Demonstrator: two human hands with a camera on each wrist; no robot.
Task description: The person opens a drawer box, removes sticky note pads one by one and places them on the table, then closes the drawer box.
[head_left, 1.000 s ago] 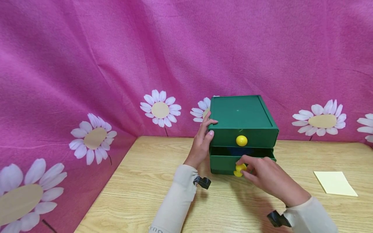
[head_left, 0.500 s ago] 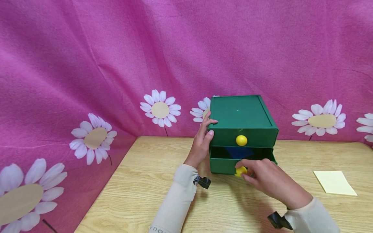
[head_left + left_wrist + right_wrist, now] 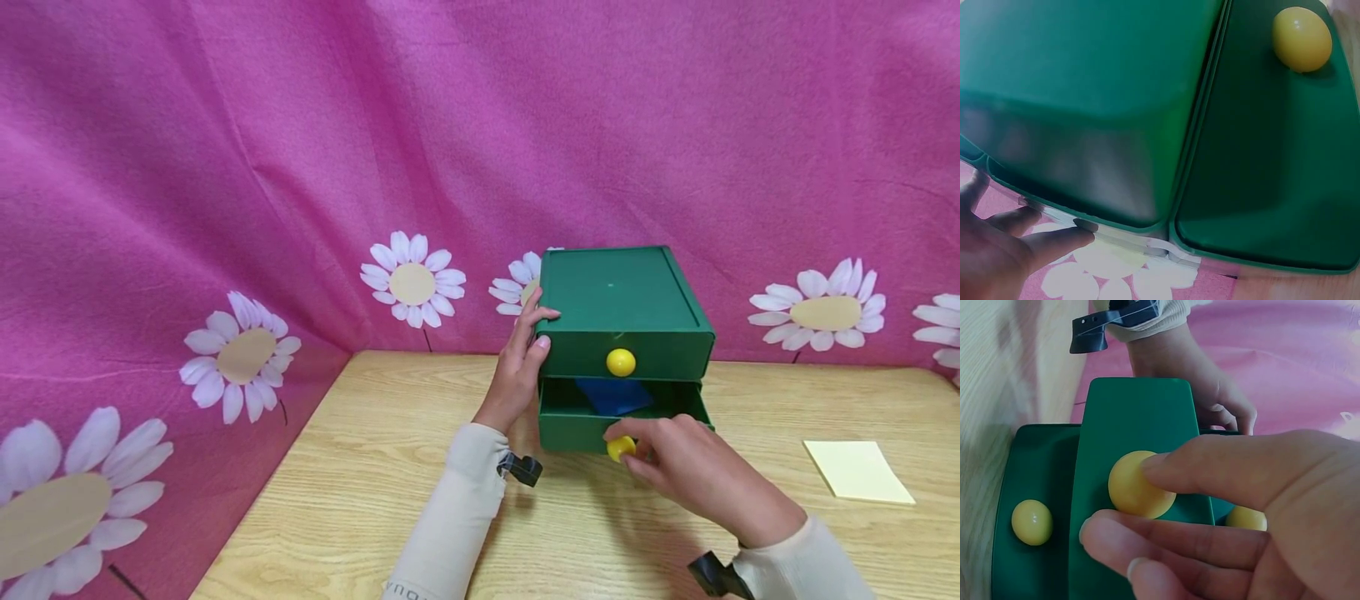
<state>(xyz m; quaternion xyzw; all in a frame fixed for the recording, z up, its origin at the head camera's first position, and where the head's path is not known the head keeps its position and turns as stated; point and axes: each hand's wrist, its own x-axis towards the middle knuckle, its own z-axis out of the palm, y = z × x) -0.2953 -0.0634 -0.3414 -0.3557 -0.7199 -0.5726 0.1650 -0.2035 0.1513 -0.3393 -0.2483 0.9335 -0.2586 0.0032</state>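
A green drawer cabinet [image 3: 622, 287] with round yellow knobs stands at the back of the table. Its middle drawer [image 3: 570, 432] is pulled partway out. Inside lies a flat blue thing [image 3: 615, 396], its kind unclear. My right hand [image 3: 697, 475] pinches this drawer's yellow knob [image 3: 1140, 484] between thumb and fingers. My left hand [image 3: 513, 371] rests against the cabinet's left side, one finger over the top edge; in the left wrist view its fingers [image 3: 1054, 245] are spread. Another knob [image 3: 1302, 39] sits on the closed lower drawer [image 3: 1032, 575], which the head view hides.
A pale yellow pad of sticky notes [image 3: 858, 472] lies on the wooden table [image 3: 360, 467] to the right. Behind and to the left hangs a pink cloth [image 3: 450, 150] with large white daisies. Each wrist wears a black camera mount [image 3: 521, 469].
The middle drawer has come further out toward me, drawn by my right hand on its knob. More of the blue thing inside now shows. My left hand has stayed against the cabinet.
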